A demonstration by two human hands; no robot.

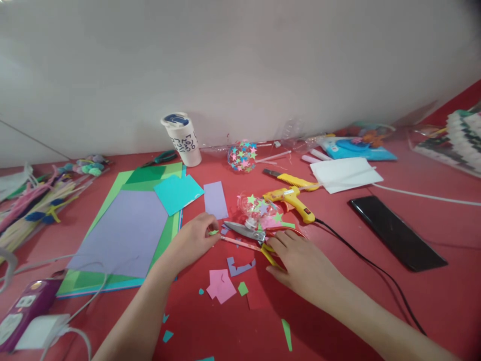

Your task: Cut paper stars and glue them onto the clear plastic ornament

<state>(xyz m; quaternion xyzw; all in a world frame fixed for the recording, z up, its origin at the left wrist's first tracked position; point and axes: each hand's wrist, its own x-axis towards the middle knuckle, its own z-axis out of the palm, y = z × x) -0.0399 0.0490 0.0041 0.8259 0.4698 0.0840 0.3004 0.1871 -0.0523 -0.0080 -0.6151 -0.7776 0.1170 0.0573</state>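
Observation:
My left hand (193,240) rests on the red table (338,311) with its fingers pinched on a tiny green paper piece (213,232). My right hand (300,263) lies on the red and yellow handles of a pair of scissors (250,232), whose blades point left toward the left hand. A thin pink stick (240,243) lies just under the blades. Behind the scissors sits a clear ball covered with paper stars (259,208). Pink, purple and green paper scraps (223,285) lie in front of both hands.
Stacked coloured paper sheets (128,230) lie at left, pipe cleaners (33,200) farther left. A yellow glue gun (293,200) with a black cord, a yellow utility knife (289,178), a black phone (396,231), a paper cup (182,138), a second star ball (242,156) and a power strip (26,308) surround them.

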